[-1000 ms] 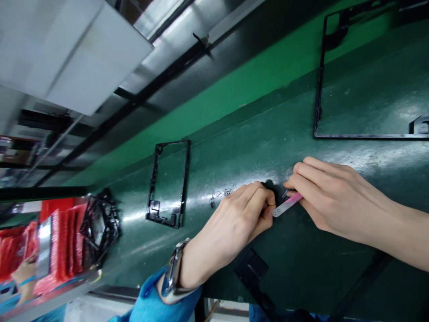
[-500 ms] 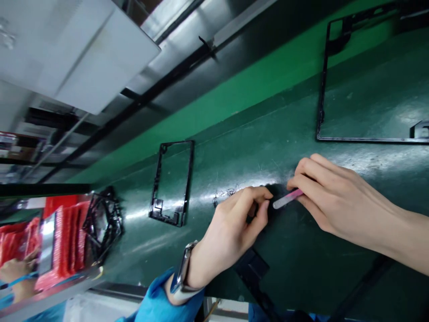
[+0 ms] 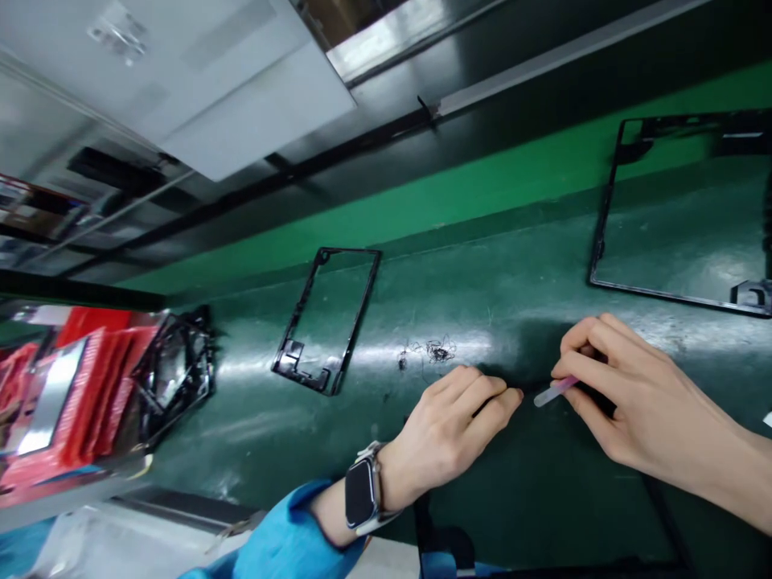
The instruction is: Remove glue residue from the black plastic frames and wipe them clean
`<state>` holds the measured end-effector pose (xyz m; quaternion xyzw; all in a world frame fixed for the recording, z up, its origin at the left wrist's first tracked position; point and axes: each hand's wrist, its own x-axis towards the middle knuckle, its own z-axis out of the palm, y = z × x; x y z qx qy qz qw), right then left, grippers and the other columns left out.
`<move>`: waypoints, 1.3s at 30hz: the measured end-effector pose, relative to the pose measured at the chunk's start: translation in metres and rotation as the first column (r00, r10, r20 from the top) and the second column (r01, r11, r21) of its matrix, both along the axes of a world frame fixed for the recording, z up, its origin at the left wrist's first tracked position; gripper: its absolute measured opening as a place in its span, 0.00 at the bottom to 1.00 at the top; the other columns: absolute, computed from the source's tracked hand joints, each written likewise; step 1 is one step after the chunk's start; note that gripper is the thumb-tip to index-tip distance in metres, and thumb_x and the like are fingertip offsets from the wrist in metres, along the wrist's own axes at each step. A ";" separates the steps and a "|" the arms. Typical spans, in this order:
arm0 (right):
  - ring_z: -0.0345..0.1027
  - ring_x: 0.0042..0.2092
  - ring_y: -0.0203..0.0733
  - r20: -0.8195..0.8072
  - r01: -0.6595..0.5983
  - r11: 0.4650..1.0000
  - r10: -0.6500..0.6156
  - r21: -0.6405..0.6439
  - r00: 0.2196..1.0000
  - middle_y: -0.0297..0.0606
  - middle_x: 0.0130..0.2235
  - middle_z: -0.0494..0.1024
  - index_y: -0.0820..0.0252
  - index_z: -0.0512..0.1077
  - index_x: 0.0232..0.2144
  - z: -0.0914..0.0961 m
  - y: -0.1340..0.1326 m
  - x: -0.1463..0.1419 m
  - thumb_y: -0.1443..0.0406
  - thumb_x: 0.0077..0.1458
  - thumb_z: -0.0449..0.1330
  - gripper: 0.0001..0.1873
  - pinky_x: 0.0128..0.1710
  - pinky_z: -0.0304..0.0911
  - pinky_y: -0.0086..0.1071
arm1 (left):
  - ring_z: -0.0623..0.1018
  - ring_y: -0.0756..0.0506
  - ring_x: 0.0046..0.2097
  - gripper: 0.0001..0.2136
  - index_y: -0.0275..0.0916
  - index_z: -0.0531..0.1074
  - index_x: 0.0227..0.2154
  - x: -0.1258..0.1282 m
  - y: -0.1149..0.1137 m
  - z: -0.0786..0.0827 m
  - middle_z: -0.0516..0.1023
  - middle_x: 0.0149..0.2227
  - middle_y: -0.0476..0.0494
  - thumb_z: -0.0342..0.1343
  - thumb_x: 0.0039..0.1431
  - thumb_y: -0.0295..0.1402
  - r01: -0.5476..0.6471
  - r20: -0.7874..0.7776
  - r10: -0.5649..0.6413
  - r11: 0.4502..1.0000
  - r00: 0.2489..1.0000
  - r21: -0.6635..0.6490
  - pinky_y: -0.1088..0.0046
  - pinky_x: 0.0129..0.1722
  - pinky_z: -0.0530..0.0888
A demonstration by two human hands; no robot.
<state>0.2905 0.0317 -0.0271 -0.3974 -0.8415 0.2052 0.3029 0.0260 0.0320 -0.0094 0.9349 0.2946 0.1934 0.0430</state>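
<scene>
My left hand (image 3: 458, 426) lies with its fingers curled down on the top edge of a thin black plastic frame (image 3: 425, 515) that runs under both hands on the green belt. My right hand (image 3: 621, 394) pinches a small pink-handled blade (image 3: 553, 391), whose tip points left toward my left fingertips, a short gap away. The frame's edge between the hands is dark and hard to make out. A watch (image 3: 362, 490) and a blue sleeve (image 3: 289, 543) are on my left arm.
A small black frame (image 3: 329, 322) lies left of centre and a larger one (image 3: 603, 233) at the upper right. Black shavings (image 3: 431, 351) sit just beyond my left hand. Stacked black frames (image 3: 174, 370) and red trays (image 3: 72, 386) stand at the left.
My hands have drawn apart: the blade tip no longer touches the spot by my left fingers. My left wrist has turned so the watch face shows. The view has swung.
</scene>
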 end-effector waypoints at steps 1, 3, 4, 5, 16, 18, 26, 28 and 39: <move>0.61 0.42 0.42 0.011 -0.010 1.000 0.010 0.015 1.000 0.40 0.43 0.69 0.62 0.71 0.41 0.000 0.000 0.000 0.75 0.70 0.55 0.07 0.38 0.60 0.38 | 0.77 0.48 0.37 0.07 0.34 0.75 0.51 -0.001 0.001 0.000 0.82 0.42 0.43 0.54 0.75 0.23 0.023 -0.012 -0.023 1.000 1.000 0.006 0.69 0.37 0.77; 0.62 0.42 0.43 0.039 -0.028 0.999 0.026 0.046 0.999 0.41 0.42 0.69 0.63 0.72 0.43 -0.001 -0.002 0.000 0.76 0.69 0.55 0.08 0.38 0.61 0.39 | 0.78 0.47 0.38 0.12 0.31 0.74 0.54 -0.002 0.002 0.002 0.83 0.42 0.40 0.47 0.77 0.23 0.075 -0.040 -0.074 0.997 0.996 0.015 0.68 0.36 0.77; 0.62 0.42 0.44 0.058 -0.035 0.997 0.031 0.065 0.998 0.41 0.42 0.70 0.64 0.73 0.43 -0.001 -0.003 0.000 0.78 0.69 0.55 0.09 0.39 0.61 0.40 | 0.78 0.46 0.39 0.14 0.30 0.74 0.55 -0.002 0.002 0.004 0.83 0.42 0.39 0.45 0.77 0.23 0.096 -0.052 -0.095 0.995 0.994 0.015 0.67 0.36 0.77; 0.63 0.43 0.44 0.079 -0.042 0.995 0.035 0.089 0.996 0.41 0.41 0.70 0.65 0.73 0.44 -0.001 -0.004 -0.001 0.79 0.68 0.55 0.10 0.40 0.61 0.40 | 0.78 0.45 0.39 0.15 0.29 0.74 0.56 -0.002 0.003 0.005 0.83 0.42 0.38 0.43 0.78 0.23 0.110 -0.058 -0.109 0.994 0.992 0.013 0.66 0.35 0.78; 0.66 0.45 0.52 0.172 -0.096 0.980 0.065 0.175 0.983 0.46 0.42 0.75 0.65 0.75 0.42 -0.003 -0.015 -0.004 0.77 0.67 0.50 0.14 0.46 0.62 0.47 | 0.76 0.46 0.35 0.14 0.28 0.75 0.54 0.004 0.012 0.015 0.81 0.39 0.41 0.44 0.77 0.23 0.134 -0.015 -0.137 0.982 0.990 -0.133 0.67 0.32 0.76; 0.66 0.44 0.52 0.167 -0.094 0.979 0.063 0.180 0.984 0.45 0.41 0.75 0.63 0.74 0.39 -0.001 -0.014 -0.005 0.77 0.66 0.49 0.15 0.46 0.62 0.46 | 0.76 0.46 0.36 0.16 0.27 0.75 0.55 0.004 0.011 0.016 0.81 0.40 0.39 0.43 0.77 0.23 0.125 -0.014 -0.129 0.979 0.991 -0.161 0.67 0.33 0.77; 0.66 0.41 0.50 0.161 -0.064 0.974 0.029 0.217 0.987 0.45 0.38 0.78 0.60 0.76 0.34 0.005 -0.010 -0.008 0.76 0.68 0.47 0.19 0.44 0.65 0.44 | 0.79 0.45 0.38 0.14 0.29 0.73 0.57 -0.002 0.003 0.008 0.82 0.41 0.39 0.52 0.72 0.21 0.100 0.004 -0.101 0.979 0.995 -0.179 0.66 0.35 0.79; 0.67 0.40 0.50 0.158 -0.062 0.974 0.028 0.216 0.987 0.45 0.38 0.78 0.61 0.77 0.35 0.004 -0.010 -0.008 0.75 0.69 0.47 0.19 0.43 0.65 0.43 | 0.79 0.45 0.38 0.14 0.28 0.73 0.56 -0.004 0.003 0.008 0.82 0.41 0.40 0.53 0.71 0.20 0.111 0.015 -0.110 0.977 0.994 -0.180 0.66 0.35 0.79; 0.68 0.40 0.49 0.151 -0.046 0.970 0.009 0.241 0.988 0.46 0.39 0.80 0.63 0.78 0.35 0.005 -0.010 -0.010 0.75 0.70 0.47 0.20 0.44 0.65 0.43 | 0.77 0.47 0.36 0.13 0.27 0.76 0.53 0.003 0.008 0.011 0.80 0.38 0.41 0.46 0.76 0.21 0.127 -0.034 -0.130 0.988 0.991 -0.083 0.68 0.32 0.74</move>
